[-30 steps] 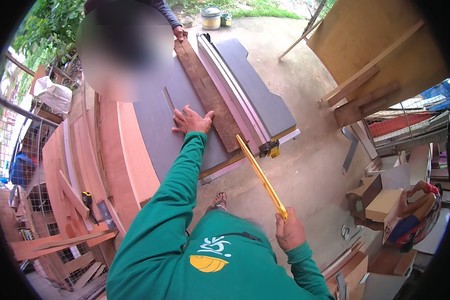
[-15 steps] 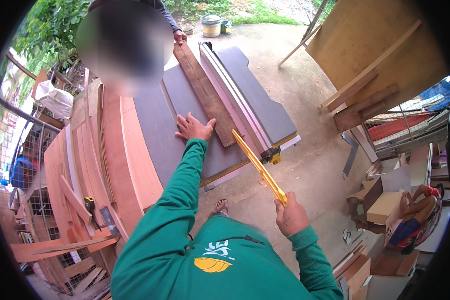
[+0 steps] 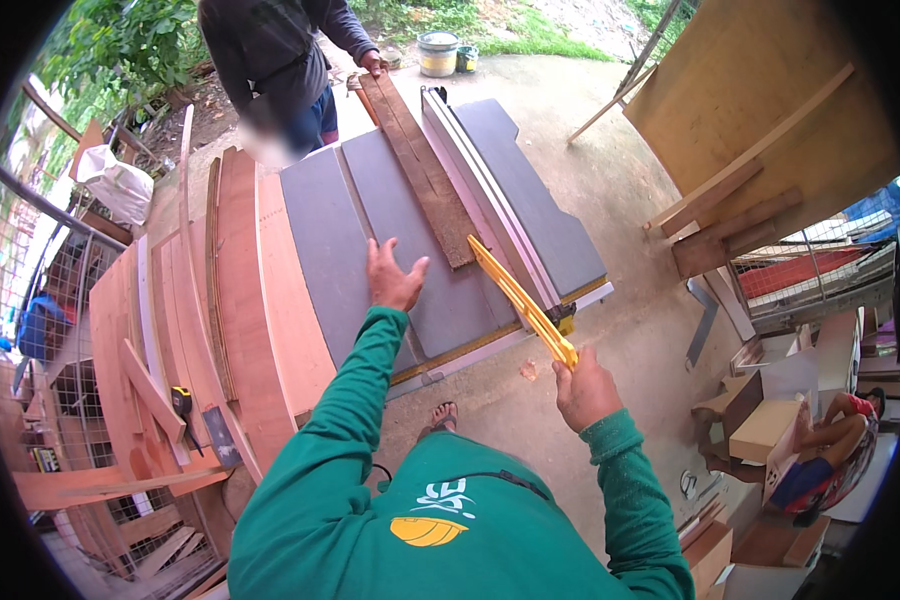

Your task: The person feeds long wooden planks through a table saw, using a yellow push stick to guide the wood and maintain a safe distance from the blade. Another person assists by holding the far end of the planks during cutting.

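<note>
Right hand (image 3: 587, 392): fingers clamped round the lower end of a yellow stick (image 3: 522, 302). Stick slants forward and left over the near edge of the gray tabletop (image 3: 315, 225); tip sits at the right near corner of a brown board (image 3: 417, 165), touching or just above, can't tell.

Board lies lengthwise on the tabletop, between its middle and right edge, just left of a long straight fence (image 3: 497, 200). Near end stops short of the near edge; far end sticks out past the far edge, where a co-worker's hand (image 3: 372, 62) grips it.

Left hand (image 3: 394, 284): fingers spread apart, holding nothing, over the tabletop left of the board and apart from it. Can't tell if the palm touches the surface.

Beside the tabletop's left edge: reddish wood sheets (image 3: 245, 290), tape measure (image 3: 181, 402) on them. Beyond the far edge: bucket (image 3: 438, 55). Far right: seated person (image 3: 830, 440) near a cardboard box (image 3: 765, 430).
</note>
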`<state>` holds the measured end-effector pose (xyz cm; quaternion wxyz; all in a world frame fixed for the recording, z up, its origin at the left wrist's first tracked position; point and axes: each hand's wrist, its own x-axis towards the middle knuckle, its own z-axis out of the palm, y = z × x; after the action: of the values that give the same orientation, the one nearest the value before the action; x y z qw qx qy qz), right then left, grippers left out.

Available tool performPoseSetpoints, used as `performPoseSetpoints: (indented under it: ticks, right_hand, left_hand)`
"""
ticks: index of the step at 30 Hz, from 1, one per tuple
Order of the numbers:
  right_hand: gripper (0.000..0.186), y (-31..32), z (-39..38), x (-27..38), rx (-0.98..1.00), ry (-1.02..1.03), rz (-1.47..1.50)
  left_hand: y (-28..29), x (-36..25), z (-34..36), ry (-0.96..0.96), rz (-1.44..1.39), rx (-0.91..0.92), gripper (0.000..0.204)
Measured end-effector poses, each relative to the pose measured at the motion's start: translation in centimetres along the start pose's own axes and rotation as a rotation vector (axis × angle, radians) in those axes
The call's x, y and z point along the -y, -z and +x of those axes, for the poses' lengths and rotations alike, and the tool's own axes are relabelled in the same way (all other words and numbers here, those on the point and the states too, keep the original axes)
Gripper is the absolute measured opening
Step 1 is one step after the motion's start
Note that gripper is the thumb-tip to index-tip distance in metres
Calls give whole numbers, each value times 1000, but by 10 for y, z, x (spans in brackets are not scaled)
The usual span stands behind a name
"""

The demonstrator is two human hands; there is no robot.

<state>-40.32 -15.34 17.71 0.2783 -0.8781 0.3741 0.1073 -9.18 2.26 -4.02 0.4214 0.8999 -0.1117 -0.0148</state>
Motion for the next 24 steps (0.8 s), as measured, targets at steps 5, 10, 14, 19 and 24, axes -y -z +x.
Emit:
performPoseSetpoints:
  ticks: [5, 10, 14, 19, 24]
  right_hand:
    - [33, 7, 9, 17, -9, 14, 58]
    - [34, 6, 24, 31, -20, 27, 47]
    - [35, 5, 38, 40, -21, -10, -18]
    - [34, 2, 48, 50, -46, -15, -19]
    - [33, 5, 54, 65, -32, -24, 5]
  left_hand:
    - [65, 62, -5, -182, 329, -239, 50]
    - [95, 89, -19, -210, 368, -227, 43]
    - [92, 77, -15, -165, 415, -225, 40]
    - [92, 81, -13, -151, 407, -206, 41]
    - [94, 79, -12, -150, 417, -187, 40]
